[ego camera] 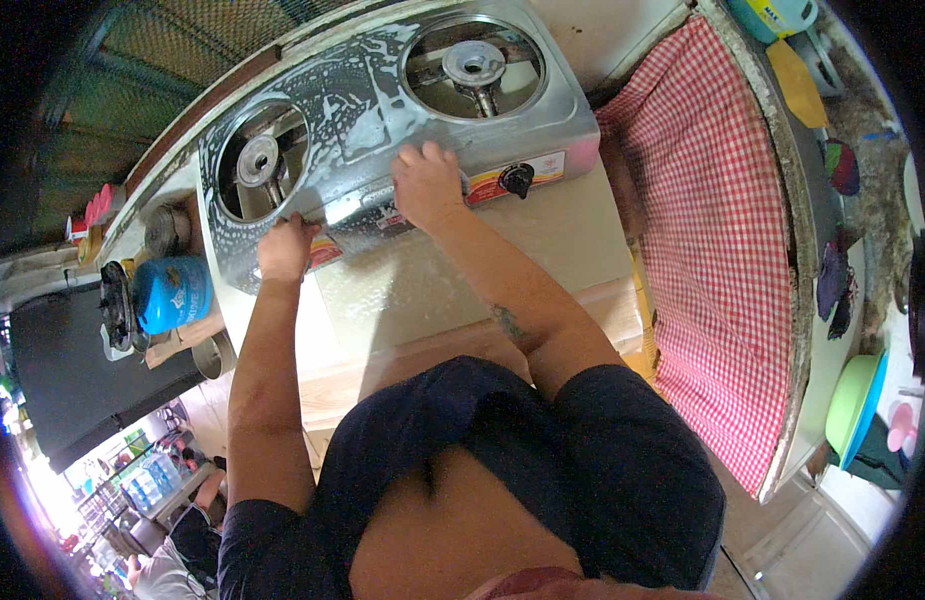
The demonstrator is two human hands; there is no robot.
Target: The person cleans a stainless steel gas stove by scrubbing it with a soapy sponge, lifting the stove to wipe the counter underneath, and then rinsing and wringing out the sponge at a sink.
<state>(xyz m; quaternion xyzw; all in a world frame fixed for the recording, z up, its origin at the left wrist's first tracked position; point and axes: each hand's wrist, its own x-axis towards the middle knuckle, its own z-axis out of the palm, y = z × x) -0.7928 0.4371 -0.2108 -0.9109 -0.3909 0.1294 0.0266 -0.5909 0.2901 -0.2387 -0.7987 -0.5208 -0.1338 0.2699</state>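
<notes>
A two-burner metal gas stove lies before me, its top streaked with white suds. My left hand is curled over the front left edge of the stove, beside a red and yellow label; whether a knob is under the fingers is hidden. My right hand presses with bent fingers on the middle of the front edge. A sliver of something greyish shows beside its palm, too little to name. Right of that hand sits a black control knob. The burner heads stand in round openings without grates.
Wet tiles lie in front of the stove. At right hangs a red-and-white checked curtain. A blue container stands at left. Green and blue basins are at far right. Another person is at the lower left.
</notes>
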